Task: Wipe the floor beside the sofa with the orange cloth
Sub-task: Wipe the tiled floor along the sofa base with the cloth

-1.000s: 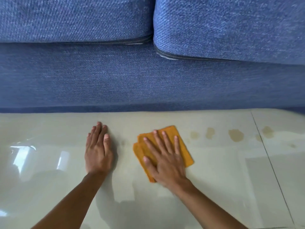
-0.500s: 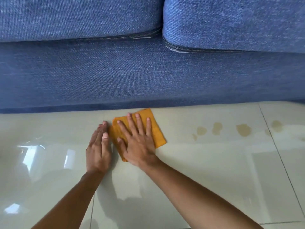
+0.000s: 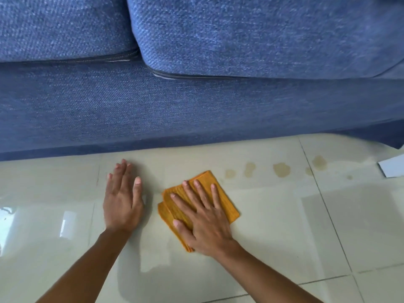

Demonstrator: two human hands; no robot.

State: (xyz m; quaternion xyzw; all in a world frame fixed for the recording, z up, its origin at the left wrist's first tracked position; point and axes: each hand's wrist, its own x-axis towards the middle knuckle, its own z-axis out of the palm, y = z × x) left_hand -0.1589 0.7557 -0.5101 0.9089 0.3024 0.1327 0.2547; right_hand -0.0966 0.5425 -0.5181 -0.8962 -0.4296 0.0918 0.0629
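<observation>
Here, seen from above, the fingers (image 3: 197, 194) of the right hand (image 3: 204, 224) are spread wide and pressed flat on a folded orange cloth (image 3: 225, 201) — not pinching it, just holding it down with the palm. The cloth lies on the glossy cream tiled floor (image 3: 284, 226), its folded layers showing at the left edge beside the thumb, one corner pointing towards the sofa.

Just to the left, apart from the cloth, the left hand (image 3: 122, 200) rests palm down on the bare tile, its fingers (image 3: 122, 171) straight and held close together, the thumb slightly out. Both bare forearms reach in from the bottom of the view.

Beyond the cloth's far corner, a row of pale brown stains (image 3: 281, 169) runs rightwards across the floor — small blots near the cloth, a larger one further on, and more past a dark grout line (image 3: 323, 200). The cloth does not touch them.

Along the top of the floor stands the front of a dark blue woven-fabric sofa (image 3: 153, 110), filling the upper half of the view, with two seat cushions (image 3: 251, 36) meeting at a seam above the left hand and zips showing under their edges. At the far right edge, a white flat object (image 3: 393, 166) lies on the floor, only partly in view.
</observation>
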